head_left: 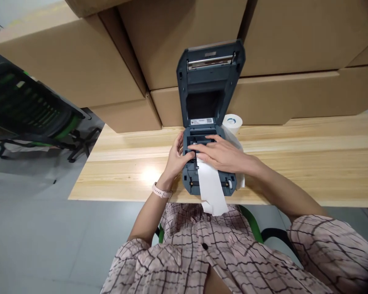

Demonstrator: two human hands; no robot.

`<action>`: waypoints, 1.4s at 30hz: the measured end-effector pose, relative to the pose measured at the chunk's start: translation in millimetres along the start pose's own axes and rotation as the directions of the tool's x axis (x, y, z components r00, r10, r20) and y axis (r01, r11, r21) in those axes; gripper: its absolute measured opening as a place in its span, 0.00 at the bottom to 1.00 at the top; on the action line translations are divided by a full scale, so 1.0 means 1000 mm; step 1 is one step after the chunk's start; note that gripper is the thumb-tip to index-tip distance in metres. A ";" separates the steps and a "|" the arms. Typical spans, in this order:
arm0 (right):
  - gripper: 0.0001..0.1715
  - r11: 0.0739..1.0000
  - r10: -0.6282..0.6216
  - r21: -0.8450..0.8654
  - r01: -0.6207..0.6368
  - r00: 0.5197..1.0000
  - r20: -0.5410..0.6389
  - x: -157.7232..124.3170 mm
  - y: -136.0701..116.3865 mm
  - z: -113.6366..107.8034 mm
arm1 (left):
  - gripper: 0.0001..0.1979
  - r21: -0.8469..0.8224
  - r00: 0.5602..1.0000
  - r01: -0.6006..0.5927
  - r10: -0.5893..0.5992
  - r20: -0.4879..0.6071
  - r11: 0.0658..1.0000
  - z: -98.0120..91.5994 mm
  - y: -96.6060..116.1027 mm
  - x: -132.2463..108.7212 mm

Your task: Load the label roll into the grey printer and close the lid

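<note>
A dark grey label printer (188, 173) sits near the table's front edge with its lid (210, 81) raised. My left hand (175, 158) is closed around the printer's left side, fingers outside the wall and thumb reaching in over the roll holder. Inside the compartment, my right hand (221, 154) curls over a roll of label paper, which it mostly hides. Its index finger extends left towards the holder, near my left thumb. From under that hand a white paper strip (211, 183) runs forward over the printer's front and hangs past the table edge, its end torn.
Another white paper roll (233, 122) stands behind the printer at the right. A whitish sheet or bag (240, 179) lies along its right side. Large cardboard boxes (184, 45) line the back of the wooden table (297, 163). An office chair (33, 106) is on the left.
</note>
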State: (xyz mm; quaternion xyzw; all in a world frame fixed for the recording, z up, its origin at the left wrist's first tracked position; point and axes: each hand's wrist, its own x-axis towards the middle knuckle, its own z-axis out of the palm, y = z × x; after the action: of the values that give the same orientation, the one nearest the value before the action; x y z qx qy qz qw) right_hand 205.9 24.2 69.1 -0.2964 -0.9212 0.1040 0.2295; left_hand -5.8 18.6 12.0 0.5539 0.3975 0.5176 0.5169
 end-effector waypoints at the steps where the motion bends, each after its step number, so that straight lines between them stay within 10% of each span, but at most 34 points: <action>1: 0.28 1.000 -0.007 0.031 0.004 0.997 0.071 0.000 0.000 0.001 | 0.51 0.002 1.000 -0.009 0.009 -0.004 1.000 -0.001 0.000 0.000; 9: 0.26 0.919 -0.019 0.391 -0.044 0.987 0.157 -0.014 0.014 -0.038 | 0.58 0.037 0.999 0.007 -0.009 0.043 0.999 -0.017 0.003 -0.001; 14: 0.33 0.566 0.034 0.803 0.188 0.967 -0.251 -0.068 0.042 -0.076 | 0.53 0.076 0.998 -0.023 0.018 0.063 0.997 -0.020 0.001 -0.001; 17: 0.36 0.546 0.253 0.819 0.176 0.898 -0.361 -0.103 0.066 -0.080 | 0.48 0.079 0.997 -0.060 0.056 0.059 0.995 -0.019 0.001 -0.001; 25: 0.38 0.359 0.680 0.878 -0.316 0.733 -0.015 -0.121 0.106 -0.036 | 0.38 0.097 0.999 -0.037 0.037 0.008 0.995 -0.017 0.005 -0.003; 35: 0.54 0.482 0.608 0.747 -0.458 0.788 0.091 -0.121 0.115 -0.051 | 0.37 0.111 0.999 -0.047 0.049 -0.011 0.993 -0.014 0.005 -0.004; 42: 0.61 0.514 0.617 0.648 -0.562 0.767 0.176 -0.038 0.136 -0.047 | 0.40 0.074 0.999 -0.020 0.022 -0.025 0.997 -0.011 0.009 -0.002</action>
State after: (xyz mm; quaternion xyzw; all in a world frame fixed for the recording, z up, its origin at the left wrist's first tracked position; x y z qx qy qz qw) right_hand 323.3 113.1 51.6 -0.4919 -0.6540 0.4865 0.3059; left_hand -18.1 17.4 20.1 0.5702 0.4173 0.5149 0.4854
